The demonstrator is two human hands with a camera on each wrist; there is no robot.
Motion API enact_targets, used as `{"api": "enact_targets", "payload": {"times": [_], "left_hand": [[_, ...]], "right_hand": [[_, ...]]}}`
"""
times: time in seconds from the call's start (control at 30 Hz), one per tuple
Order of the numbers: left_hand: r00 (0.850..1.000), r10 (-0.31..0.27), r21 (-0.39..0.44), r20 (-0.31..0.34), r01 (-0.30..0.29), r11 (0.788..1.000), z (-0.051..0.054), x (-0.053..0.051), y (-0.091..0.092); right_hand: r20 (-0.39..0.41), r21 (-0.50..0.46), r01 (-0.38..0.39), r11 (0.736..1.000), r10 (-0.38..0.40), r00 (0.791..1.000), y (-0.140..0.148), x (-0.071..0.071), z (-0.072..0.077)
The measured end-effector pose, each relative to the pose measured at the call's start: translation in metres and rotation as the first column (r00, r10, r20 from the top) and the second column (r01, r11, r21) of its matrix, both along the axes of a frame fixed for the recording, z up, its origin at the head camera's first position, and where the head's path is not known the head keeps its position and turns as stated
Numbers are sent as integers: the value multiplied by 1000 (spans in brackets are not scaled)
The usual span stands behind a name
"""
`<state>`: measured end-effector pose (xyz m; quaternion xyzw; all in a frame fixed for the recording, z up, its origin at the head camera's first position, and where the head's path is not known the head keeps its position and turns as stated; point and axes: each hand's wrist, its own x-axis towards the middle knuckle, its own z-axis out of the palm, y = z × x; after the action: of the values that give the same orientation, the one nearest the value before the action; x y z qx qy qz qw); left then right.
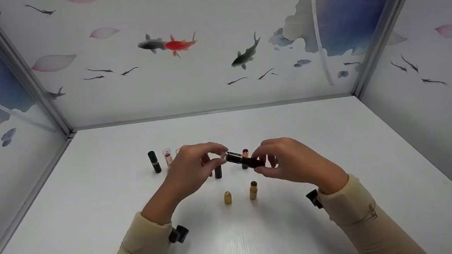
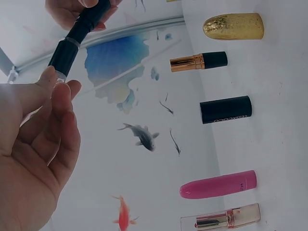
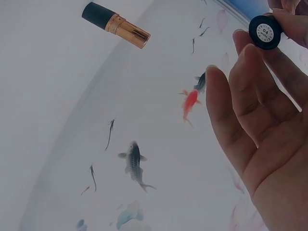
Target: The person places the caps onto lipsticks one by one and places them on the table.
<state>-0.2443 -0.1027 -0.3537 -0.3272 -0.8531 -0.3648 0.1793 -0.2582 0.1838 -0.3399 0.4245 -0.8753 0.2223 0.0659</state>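
One gold cap [image 1: 228, 198], one gold tube [image 1: 253, 193] toward the bench's [image 1: 99, 211] near edge. One dark lipstick [image 1: 236, 158] beyond, raised, long axis roughly along the far edge, both hands on it: left hand [image 1: 190, 167] pinches the clear end, right hand [image 1: 293, 160] the black end. Farther: two black cylinders [image 1: 218, 172], one rose-gold tube [image 2: 187, 63], one pink tube [image 2: 216, 186]; clear tubes [image 1: 168, 159] part-hidden, count unsure.

My left hand [image 1: 189, 167] grips the left end of the held tube [image 1: 235, 158]; my right hand [image 1: 291, 161] grips its right end. On the table [image 1: 232, 239], nearest me, a cap [image 1: 227, 198] stands left of a case [image 1: 253, 192]. Behind these stand, left to right, an outermost tube [image 1: 154, 161], its neighbouring tube [image 1: 168, 157], a cylinder [image 1: 218, 173] behind the cap, and a lipstick [image 1: 245, 153] behind the case.
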Motion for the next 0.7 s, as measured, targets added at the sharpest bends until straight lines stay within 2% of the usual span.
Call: {"api": "enact_targets", "payload": {"times": [0.33,0.57,0.7], "left_hand": [[1000,-24,-20,6,24,1000,-3,0,2],[993,-88,-37,80,91,995,-4,1,5],[992,-102,-41,81,105,994,-5,0,5]], "right_hand": [[-35,-25,-16,1000,15,999,0,0,-1],[-78,-29,-54,998,52,996,-2,2,-3],[-75,-39,-67,997,64,995,-3,1,-4]]}}
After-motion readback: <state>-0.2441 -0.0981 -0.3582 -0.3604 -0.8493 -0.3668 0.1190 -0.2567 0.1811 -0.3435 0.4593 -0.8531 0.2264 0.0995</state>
